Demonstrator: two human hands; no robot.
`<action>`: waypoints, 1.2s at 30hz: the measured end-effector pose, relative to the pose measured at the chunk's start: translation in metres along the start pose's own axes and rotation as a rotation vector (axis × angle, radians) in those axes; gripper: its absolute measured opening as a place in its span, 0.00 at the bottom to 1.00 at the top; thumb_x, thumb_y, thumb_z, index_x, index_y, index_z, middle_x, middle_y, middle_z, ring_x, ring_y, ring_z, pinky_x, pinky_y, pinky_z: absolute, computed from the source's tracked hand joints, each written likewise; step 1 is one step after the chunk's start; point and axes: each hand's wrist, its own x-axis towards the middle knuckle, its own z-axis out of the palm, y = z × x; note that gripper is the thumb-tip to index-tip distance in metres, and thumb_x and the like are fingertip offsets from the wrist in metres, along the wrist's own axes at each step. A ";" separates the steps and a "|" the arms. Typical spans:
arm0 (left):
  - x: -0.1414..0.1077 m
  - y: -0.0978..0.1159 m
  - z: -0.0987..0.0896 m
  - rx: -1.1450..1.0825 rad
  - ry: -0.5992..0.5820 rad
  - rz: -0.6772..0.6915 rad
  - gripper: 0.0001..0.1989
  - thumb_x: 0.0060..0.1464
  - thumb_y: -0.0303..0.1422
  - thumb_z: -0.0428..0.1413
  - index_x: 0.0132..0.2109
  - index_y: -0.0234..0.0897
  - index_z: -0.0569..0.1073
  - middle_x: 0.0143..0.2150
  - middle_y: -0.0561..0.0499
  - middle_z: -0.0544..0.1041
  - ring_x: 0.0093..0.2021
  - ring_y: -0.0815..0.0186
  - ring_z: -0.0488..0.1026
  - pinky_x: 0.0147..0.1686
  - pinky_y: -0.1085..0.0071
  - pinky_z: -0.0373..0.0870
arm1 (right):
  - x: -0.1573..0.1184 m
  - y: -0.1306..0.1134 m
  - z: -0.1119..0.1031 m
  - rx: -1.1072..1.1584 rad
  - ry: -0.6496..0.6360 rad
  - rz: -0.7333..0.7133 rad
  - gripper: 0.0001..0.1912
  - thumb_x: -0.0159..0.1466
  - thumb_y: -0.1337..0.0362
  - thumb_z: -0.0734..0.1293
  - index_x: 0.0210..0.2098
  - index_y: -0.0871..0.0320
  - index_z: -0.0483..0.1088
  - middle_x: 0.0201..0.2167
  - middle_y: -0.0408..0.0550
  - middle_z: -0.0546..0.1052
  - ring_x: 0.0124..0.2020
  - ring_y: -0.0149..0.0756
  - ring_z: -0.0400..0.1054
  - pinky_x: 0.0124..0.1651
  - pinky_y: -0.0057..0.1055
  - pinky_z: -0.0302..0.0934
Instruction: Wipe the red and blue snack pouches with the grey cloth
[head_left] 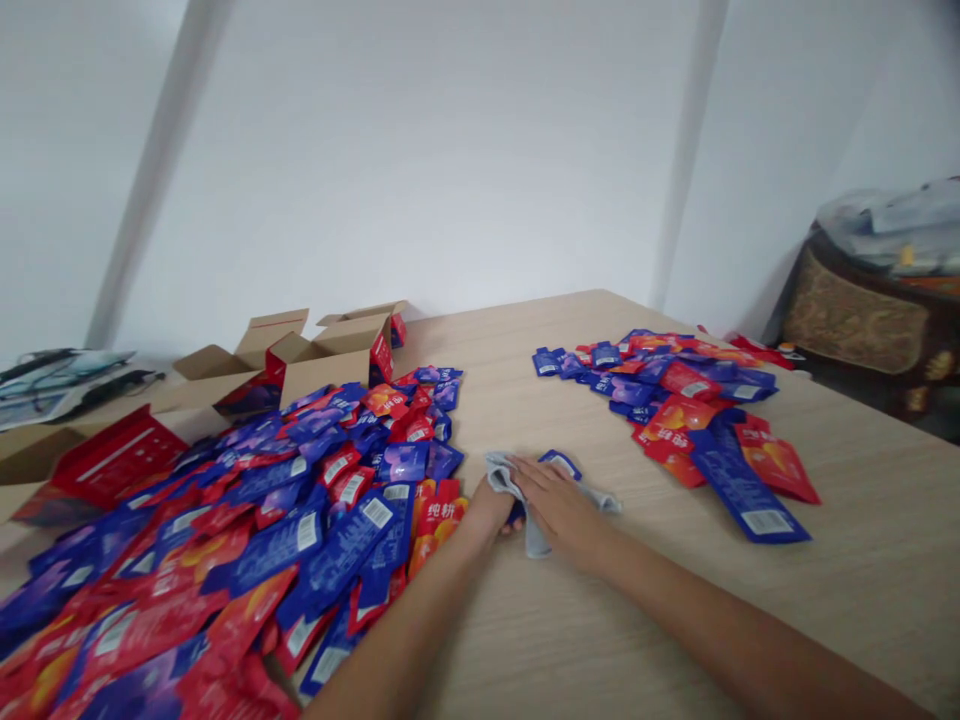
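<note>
My left fingers (513, 526) are clamped on a blue pouch (561, 463), its top end poking out just beyond my right fingers (527, 474). Those lie close together over a gray cloth (538, 541) on the pouch; whether they grip, I can't tell. Left of them, a heap of red and blue pouches (300, 540) crowds close, open boxes (330, 365) behind; a smaller pile (675, 390) lies off right. My pouch looks flat, mostly hidden.

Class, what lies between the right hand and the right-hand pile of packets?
Beside the right hand, grey cloth and a blue packet stick out; from there to the pile, the head view shows bare tabletop.
</note>
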 end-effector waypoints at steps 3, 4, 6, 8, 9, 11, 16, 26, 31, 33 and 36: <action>-0.001 0.000 -0.001 -0.017 -0.042 -0.005 0.10 0.51 0.34 0.53 0.41 0.35 0.67 0.16 0.59 0.67 0.11 0.76 0.59 0.11 0.82 0.51 | 0.001 0.019 0.004 -0.140 -0.094 0.109 0.28 0.60 0.74 0.55 0.60 0.60 0.59 0.63 0.52 0.59 0.64 0.40 0.49 0.62 0.44 0.45; -0.001 0.000 -0.003 -0.023 -0.058 -0.013 0.11 0.51 0.33 0.53 0.42 0.36 0.66 0.15 0.61 0.66 0.10 0.76 0.58 0.11 0.83 0.49 | 0.001 0.028 0.002 -0.181 -0.098 0.163 0.28 0.60 0.75 0.55 0.60 0.60 0.60 0.62 0.53 0.60 0.64 0.40 0.49 0.62 0.44 0.45; -0.001 0.000 -0.008 -0.050 -0.071 -0.046 0.10 0.51 0.33 0.52 0.42 0.36 0.64 0.13 0.63 0.63 0.09 0.76 0.56 0.10 0.84 0.47 | 0.000 0.047 -0.003 -0.250 -0.081 0.277 0.28 0.59 0.75 0.54 0.59 0.62 0.61 0.62 0.55 0.61 0.63 0.42 0.50 0.61 0.44 0.47; -0.003 0.001 -0.013 -0.098 -0.074 -0.061 0.11 0.49 0.33 0.54 0.41 0.36 0.64 0.14 0.63 0.63 0.10 0.76 0.57 0.11 0.84 0.49 | 0.000 0.061 -0.008 -0.287 -0.051 0.336 0.28 0.59 0.76 0.54 0.58 0.62 0.62 0.61 0.55 0.61 0.62 0.45 0.52 0.59 0.45 0.49; -0.005 0.002 -0.016 -0.124 -0.084 -0.047 0.12 0.48 0.32 0.55 0.41 0.36 0.65 0.15 0.62 0.65 0.11 0.76 0.59 0.12 0.83 0.51 | -0.001 0.066 -0.009 -0.286 -0.033 0.340 0.28 0.58 0.76 0.55 0.58 0.61 0.62 0.61 0.54 0.62 0.61 0.45 0.53 0.58 0.45 0.50; -0.009 0.006 -0.023 -0.136 -0.085 0.014 0.11 0.46 0.29 0.56 0.40 0.34 0.67 0.18 0.59 0.68 0.14 0.75 0.62 0.15 0.81 0.57 | -0.003 0.073 -0.009 -0.246 0.028 0.340 0.28 0.57 0.76 0.55 0.57 0.60 0.64 0.59 0.53 0.65 0.59 0.45 0.56 0.57 0.44 0.52; -0.010 0.014 -0.034 0.138 0.155 0.336 0.10 0.43 0.20 0.51 0.32 0.35 0.75 0.29 0.51 0.75 0.32 0.67 0.73 0.37 0.71 0.70 | -0.008 0.094 -0.006 0.040 0.349 0.430 0.22 0.59 0.70 0.53 0.48 0.60 0.71 0.47 0.52 0.75 0.50 0.42 0.64 0.55 0.41 0.57; -0.003 0.001 -0.028 0.317 0.064 0.134 0.21 0.40 0.20 0.54 0.45 0.31 0.73 0.44 0.45 0.77 0.44 0.61 0.73 0.44 0.70 0.68 | -0.005 0.044 -0.009 0.183 0.413 0.205 0.21 0.63 0.67 0.54 0.52 0.58 0.67 0.50 0.54 0.72 0.53 0.42 0.61 0.57 0.44 0.54; -0.004 0.006 -0.027 0.440 0.015 0.202 0.09 0.42 0.22 0.53 0.33 0.33 0.74 0.29 0.52 0.76 0.31 0.67 0.73 0.32 0.75 0.68 | -0.003 0.003 0.008 -0.099 -0.039 -0.001 0.27 0.62 0.72 0.53 0.61 0.60 0.56 0.63 0.53 0.59 0.64 0.39 0.48 0.62 0.42 0.46; -0.003 0.006 -0.027 0.429 0.021 0.142 0.06 0.43 0.23 0.54 0.32 0.33 0.73 0.22 0.56 0.72 0.23 0.70 0.69 0.23 0.77 0.64 | -0.002 0.012 0.009 -0.204 -0.104 0.083 0.28 0.62 0.73 0.53 0.62 0.60 0.56 0.65 0.52 0.55 0.65 0.39 0.46 0.62 0.43 0.44; -0.002 0.006 -0.027 0.318 0.036 0.039 0.04 0.43 0.24 0.55 0.31 0.33 0.70 0.16 0.60 0.67 0.16 0.74 0.63 0.17 0.79 0.58 | -0.001 0.041 0.004 -0.317 -0.080 0.282 0.28 0.61 0.74 0.53 0.61 0.61 0.57 0.64 0.53 0.57 0.64 0.41 0.48 0.62 0.43 0.44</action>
